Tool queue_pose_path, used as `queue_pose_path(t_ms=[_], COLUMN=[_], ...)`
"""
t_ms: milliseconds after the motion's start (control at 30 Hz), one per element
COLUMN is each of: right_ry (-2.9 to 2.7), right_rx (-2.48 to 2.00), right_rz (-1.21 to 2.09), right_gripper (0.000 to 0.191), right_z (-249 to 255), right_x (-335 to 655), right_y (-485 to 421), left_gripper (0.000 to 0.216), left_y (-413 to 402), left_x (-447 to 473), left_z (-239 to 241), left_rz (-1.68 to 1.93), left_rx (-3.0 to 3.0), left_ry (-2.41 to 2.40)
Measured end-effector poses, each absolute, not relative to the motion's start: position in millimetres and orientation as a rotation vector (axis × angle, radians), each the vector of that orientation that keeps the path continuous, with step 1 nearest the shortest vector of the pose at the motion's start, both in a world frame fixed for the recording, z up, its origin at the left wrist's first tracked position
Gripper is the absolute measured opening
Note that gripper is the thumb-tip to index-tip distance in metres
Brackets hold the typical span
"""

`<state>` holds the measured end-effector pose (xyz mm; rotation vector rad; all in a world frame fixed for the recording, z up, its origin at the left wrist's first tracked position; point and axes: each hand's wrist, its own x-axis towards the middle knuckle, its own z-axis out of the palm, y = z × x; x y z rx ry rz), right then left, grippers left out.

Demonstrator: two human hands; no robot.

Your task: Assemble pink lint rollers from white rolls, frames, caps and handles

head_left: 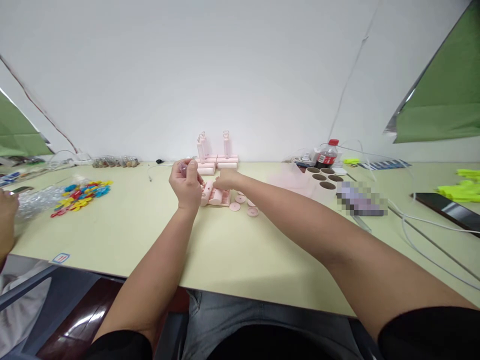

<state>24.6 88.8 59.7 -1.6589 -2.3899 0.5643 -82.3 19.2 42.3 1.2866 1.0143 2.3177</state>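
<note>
My left hand is raised just above the table with its fingers curled round a small, purplish, see-through piece; most of it is hidden by the fingers. Just right of it, my right hand reaches down to a group of pale pink cylinder-shaped parts lying on the table. Its fingertips are bent in among these parts, and what they grip is hidden. Flat pink discs lie to the right, beneath and beside my right forearm. Behind both hands, pink blocks with upright pink cylinders stand near the wall.
Brown cardboard tubes, a cola bottle, a blurred-out item and cables are on the right. Coloured plastic pieces and clear plastic bags lie left, near another person's hand. Pink translucent sheeting sits beyond my right forearm.
</note>
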Motion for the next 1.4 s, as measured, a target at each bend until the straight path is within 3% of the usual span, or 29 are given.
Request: queue_pose_path(t_ms=[333, 533, 633, 767, 867, 967, 1100, 1400], right_ry=[-2.506, -2.435, -2.423, -2.233, -2.073, -2.105, -2.125, -2.151], right_rx=[-1.681, -1.457, -1.099, -0.773, -0.915, -0.942, -0.906, -0.789], right_rz=[0.510, 0.521, 0.801, 1.155, 1.105, 0.922, 0.864, 1.016], right_gripper=[0.011, 0.031, 0.033, 0.007, 0.028, 0.035, 0.039, 0.040], right_z=[44.8, 59.1, 57.8, 38.4, 19.2, 6.4, 2.9, 2.8], right_x=[6.9, 30.8, 58.9, 99.3, 127.1, 150.7, 164.9, 160.2], right_y=[108.2, 85.2, 55.8, 6.9, -23.1, -40.4, -48.7, -54.5], left_gripper=[0.021, 0.032, 0.039, 0.042, 0.043, 0.046, 0.053, 0.061], left_y=[13.3, 12.5, 13.1, 4.7, -10.2, -24.9, -32.6, -27.0], left_x=[-72.5, -70.6, -65.4, -43.7, -22.5, -7.9, -3.0, -5.7], left_z=[42.6, 46.9, 49.4, 43.1, 32.0, 23.0, 20.8, 20.4], left_rz=[2.236, 2.090, 2.040, 1.902, 1.686, 1.447, 1.259, 1.239], left_rx=[1.375, 1.163, 1.061, 1.128, 1.343, 1.590, 1.645, 1.426], left_ry=[0.982, 0.857, 0.756, 0.647, 0.670, 0.765, 0.798, 0.729])
